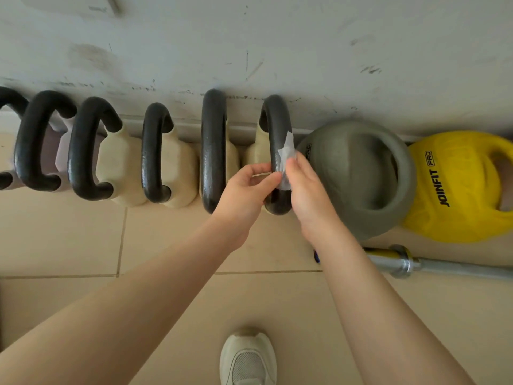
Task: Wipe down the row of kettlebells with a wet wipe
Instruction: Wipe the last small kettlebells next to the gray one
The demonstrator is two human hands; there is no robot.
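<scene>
Row of kettlebells (155, 154) along the wall (249, 45), on the tiled floor (69, 234); leftmost cut off by the frame edge. Wet wipe (287, 154) draped on the black handle (277, 129) of the rightmost cream one. Right hand (308, 190) fingers pinching the wipe against the handle. Left hand (244, 190) fingers curled, pinching something thin (a wipe edge? unclear). Grey kettlebell (361, 173), yellow kettlebell (455, 190) partly out of frame. Barbell (433, 265) behind the forearm.
</scene>
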